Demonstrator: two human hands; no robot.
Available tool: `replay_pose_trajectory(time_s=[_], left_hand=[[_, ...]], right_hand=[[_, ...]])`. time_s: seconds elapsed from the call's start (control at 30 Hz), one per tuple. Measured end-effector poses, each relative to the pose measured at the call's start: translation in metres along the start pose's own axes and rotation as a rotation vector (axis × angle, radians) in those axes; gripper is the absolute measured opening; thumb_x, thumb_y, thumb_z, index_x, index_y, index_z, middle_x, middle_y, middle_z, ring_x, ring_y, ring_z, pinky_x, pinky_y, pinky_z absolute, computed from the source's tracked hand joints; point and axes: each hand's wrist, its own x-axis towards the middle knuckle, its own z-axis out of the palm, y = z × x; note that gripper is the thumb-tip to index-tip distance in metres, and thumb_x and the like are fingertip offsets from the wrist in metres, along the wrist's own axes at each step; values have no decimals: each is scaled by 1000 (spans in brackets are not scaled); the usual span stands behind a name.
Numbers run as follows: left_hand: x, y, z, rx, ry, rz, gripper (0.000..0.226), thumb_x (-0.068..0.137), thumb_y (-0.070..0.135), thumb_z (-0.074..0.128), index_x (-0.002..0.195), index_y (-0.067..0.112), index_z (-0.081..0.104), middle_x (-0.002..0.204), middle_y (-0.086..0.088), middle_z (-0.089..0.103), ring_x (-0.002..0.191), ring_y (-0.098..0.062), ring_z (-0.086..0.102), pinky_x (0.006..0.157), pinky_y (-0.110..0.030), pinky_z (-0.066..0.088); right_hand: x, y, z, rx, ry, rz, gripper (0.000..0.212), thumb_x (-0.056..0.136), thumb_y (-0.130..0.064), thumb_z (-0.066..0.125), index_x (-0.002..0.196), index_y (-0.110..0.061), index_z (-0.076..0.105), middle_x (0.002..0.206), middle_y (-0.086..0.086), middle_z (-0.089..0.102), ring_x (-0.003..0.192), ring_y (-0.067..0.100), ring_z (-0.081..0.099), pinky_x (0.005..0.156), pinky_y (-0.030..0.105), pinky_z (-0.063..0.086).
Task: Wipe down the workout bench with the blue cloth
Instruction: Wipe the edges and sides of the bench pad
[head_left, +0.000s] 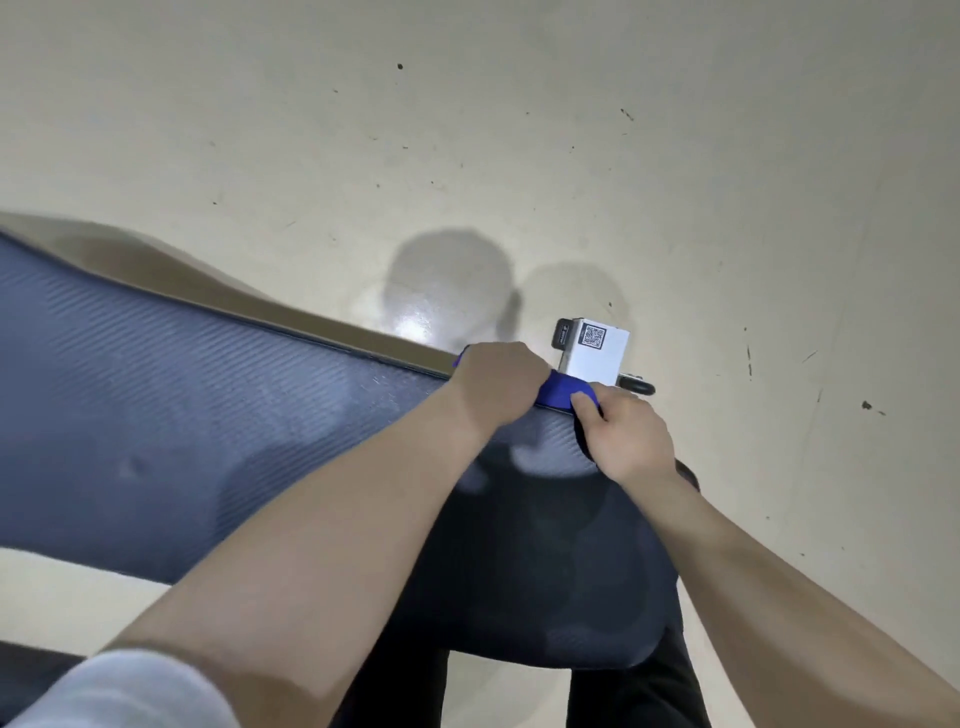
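We looked down over both forearms at the workout bench (171, 415). Its dark blue textured pad ran long from the left edge of view toward the far right, where it narrowed to a rounded end beneath our hands.

Blue cloth (563, 393): bunched into a short roll on the pad's far edge at that narrow end. Its long axis followed the edge, running left to right between our two hands. Only a small stretch showed between them; the rest was covered.

Left hand (498, 382): fingers curled over the far edge, closed down on the cloth's left part; a bit of blue showed past the knuckles. Fingertips hidden beyond the edge.

Right hand (623, 431): fingers folded tight, thumb (584, 408) pressed onto the cloth's right end, holding it against the pad.

Around the fingers: just beyond the right hand's knuckles, a white box (597, 351) bearing a QR code, with a dark fitting on its left side. A black curved part (639, 385) showed just to the right of the box, partly hidden by the hand. The pale, speckled floor (467, 130) lay beyond, shadowed and with a glare spot past the left hand. A white sleeve (124, 691) showed at the near left.
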Motion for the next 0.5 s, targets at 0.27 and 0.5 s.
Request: replay_pose_trajectory(time_s=[0.27,0.5], left_hand=[[-56,-149,-25,124,-201,-145,25,93,11,41,109,14,59,100,-9,60,88,-27,57,65,-30,37],[-27,-94,-32,167,-288,20,27,89,4,41,107,14,58,102,-6,58,99,-29,60,85,-37,51]], right_hand=[[13,-150,54,39,-24,-279,31,97,-32,34,113,-21,58,97,7,64,92,30,58,69,34,44],[3,-88,26,-5,0,-141,34,92,-15,40,120,-28,54,116,4,61,100,31,57,72,36,47]])
